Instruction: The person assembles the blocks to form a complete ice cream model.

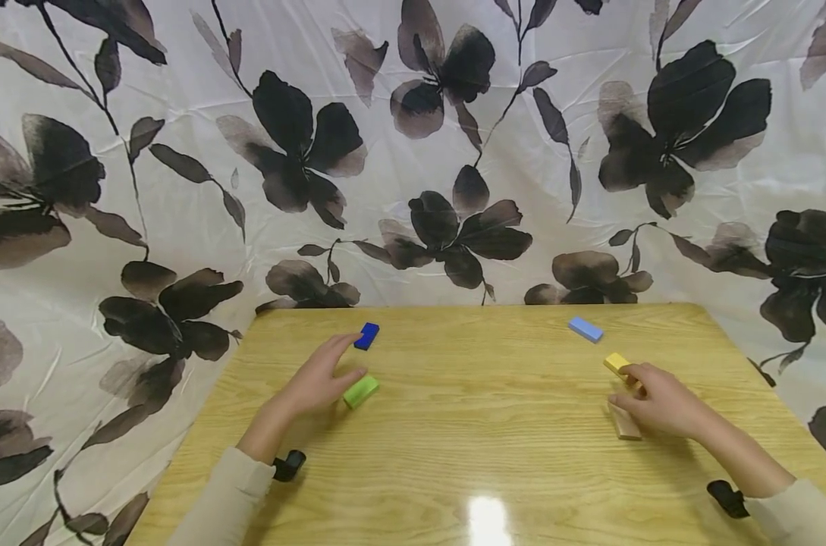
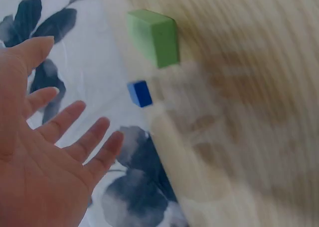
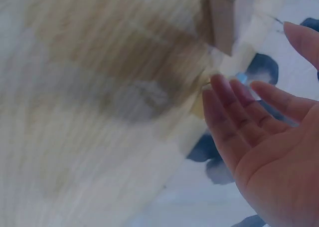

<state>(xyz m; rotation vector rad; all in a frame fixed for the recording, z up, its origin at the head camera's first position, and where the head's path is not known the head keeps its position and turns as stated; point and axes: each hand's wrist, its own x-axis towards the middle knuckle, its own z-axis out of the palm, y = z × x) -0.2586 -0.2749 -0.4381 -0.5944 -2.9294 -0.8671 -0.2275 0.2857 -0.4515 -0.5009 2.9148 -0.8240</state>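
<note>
Tabletop (image 1: pixel 467 425): left hand (image 1: pixel 317 383) spread, right hand (image 1: pixel 661 400) loosely extended; yellow block (image 1: pixel 614 362) is seen clearly only in head view.

Shows plain, single colours on a deep-blue oblong block (image 1: pixel 367 336), a lime-green oblong block (image 1: pixel 361 392), a light-blue oblong block (image 1: pixel 585 329), a yellow block (image 1: pixel 615 362) and a pale tan block (image 1: pixel 627 427), streaky grain across a honey-yellow wood-grained worktop (image 1: pixel 467 440), charcoal-and-brown flowers (image 1: pixel 689 106) over a white cloth (image 1: pixel 590 45), and cream on the long sleeves (image 1: pixel 224 493).
</note>
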